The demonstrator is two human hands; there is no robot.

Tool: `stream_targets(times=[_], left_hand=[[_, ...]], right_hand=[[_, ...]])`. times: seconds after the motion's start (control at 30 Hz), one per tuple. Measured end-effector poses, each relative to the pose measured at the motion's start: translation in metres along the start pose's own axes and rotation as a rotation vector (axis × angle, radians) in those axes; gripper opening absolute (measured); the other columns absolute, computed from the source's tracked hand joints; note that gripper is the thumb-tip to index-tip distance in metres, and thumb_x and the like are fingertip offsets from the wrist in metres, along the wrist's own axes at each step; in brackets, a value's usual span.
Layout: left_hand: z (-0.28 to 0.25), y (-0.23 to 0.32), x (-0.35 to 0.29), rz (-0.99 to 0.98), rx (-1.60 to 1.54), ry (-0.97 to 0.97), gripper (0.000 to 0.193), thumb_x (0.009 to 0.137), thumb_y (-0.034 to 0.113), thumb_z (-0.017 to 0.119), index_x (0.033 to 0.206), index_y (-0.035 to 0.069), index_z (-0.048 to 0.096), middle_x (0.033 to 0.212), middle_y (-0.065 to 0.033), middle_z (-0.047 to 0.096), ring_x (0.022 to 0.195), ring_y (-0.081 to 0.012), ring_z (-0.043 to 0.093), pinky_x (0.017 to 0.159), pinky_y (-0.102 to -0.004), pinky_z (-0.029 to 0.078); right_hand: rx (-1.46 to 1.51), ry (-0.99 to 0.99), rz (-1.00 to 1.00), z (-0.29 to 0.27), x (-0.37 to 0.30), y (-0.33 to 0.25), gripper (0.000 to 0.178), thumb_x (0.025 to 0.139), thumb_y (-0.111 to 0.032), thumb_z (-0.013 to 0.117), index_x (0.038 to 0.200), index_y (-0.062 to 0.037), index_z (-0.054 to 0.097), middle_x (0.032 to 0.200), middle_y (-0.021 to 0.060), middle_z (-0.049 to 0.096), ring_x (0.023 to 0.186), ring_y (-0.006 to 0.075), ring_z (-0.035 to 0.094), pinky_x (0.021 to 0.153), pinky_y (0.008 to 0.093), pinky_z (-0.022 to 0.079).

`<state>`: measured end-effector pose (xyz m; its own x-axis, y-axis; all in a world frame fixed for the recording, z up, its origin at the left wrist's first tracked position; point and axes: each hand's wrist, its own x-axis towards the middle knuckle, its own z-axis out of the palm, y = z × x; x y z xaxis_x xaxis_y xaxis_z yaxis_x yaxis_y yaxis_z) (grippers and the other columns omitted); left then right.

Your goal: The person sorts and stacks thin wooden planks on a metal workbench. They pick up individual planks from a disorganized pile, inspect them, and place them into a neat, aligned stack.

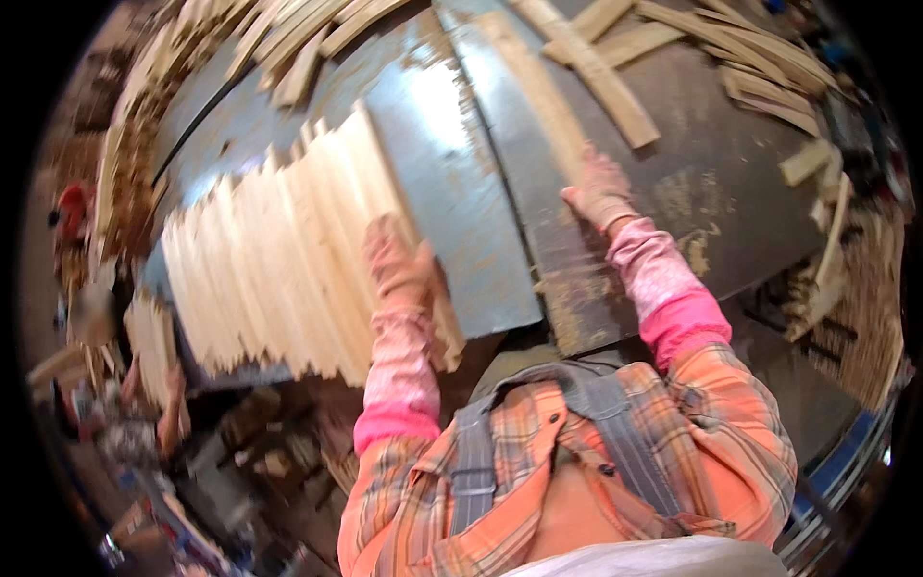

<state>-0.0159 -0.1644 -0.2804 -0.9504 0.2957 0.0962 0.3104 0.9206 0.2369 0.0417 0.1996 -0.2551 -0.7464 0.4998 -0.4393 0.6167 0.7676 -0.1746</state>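
Note:
A broad row of pale wooden strips (279, 260) lies side by side on the left of the metal table (481, 240), their ends uneven. Flat against the right edge of this row rests my left hand (397, 260), its fingers stretched out and the thumb apart. My right hand (601, 190) is at the near end of a single wooden strip (535, 91) that slants away toward the far edge. Its thumb and fingers seem to close round that end, though the picture is slightly blurred there. Pink sleeves cover both forearms.
Another plank (601, 77) lies right of the single strip, by loose boards (769, 58). More strips (298, 38) lie far left. A narrow gap (500, 163) splits the tabletop. At the lower left, a co-worker (139, 423) holds wood pieces (151, 346). Stacked wood (860, 308) stands right.

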Motion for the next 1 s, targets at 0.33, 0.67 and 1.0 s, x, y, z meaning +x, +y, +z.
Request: stream_targets(times=[0.33, 0.67, 1.0], left_hand=[[-0.043, 0.088, 0.031, 0.057, 0.074, -0.108, 0.081, 0.084, 0.037, 0.076, 0.153, 0.006, 0.045, 0.153, -0.0238, 0.048, 0.145, -0.0423, 0.041, 0.122, -0.0513, 0.029], [-0.026, 0.015, -0.011, -0.039, 0.079, 0.036, 0.068, 0.075, 0.018, 0.062, 0.142, 0.009, 0.056, 0.130, -0.0224, 0.055, 0.120, -0.0431, 0.054, 0.108, -0.0536, 0.041], [-0.053, 0.066, 0.032, 0.056, -0.304, 0.039, 0.083, 0.081, 0.034, 0.078, 0.147, -0.006, 0.048, 0.151, -0.0323, 0.046, 0.142, -0.0478, 0.042, 0.119, -0.0511, 0.034]], right_hand=[[0.367, -0.446, -0.611, 0.035, -0.151, -0.105, 0.074, 0.086, -0.037, 0.075, 0.149, -0.0071, 0.051, 0.128, 0.0246, 0.066, 0.124, 0.0376, 0.061, 0.104, 0.0453, 0.051], [-0.153, 0.135, 0.053, -0.047, 0.047, 0.045, 0.087, 0.074, -0.040, 0.086, 0.144, -0.0039, 0.049, 0.133, 0.0244, 0.060, 0.125, 0.0386, 0.061, 0.104, 0.0440, 0.051], [0.938, -0.484, 0.012, -0.016, -0.155, -0.056, 0.045, 0.083, -0.011, 0.076, 0.123, -0.0020, 0.058, 0.102, 0.0184, 0.073, 0.089, 0.0281, 0.074, 0.076, 0.0403, 0.061]])
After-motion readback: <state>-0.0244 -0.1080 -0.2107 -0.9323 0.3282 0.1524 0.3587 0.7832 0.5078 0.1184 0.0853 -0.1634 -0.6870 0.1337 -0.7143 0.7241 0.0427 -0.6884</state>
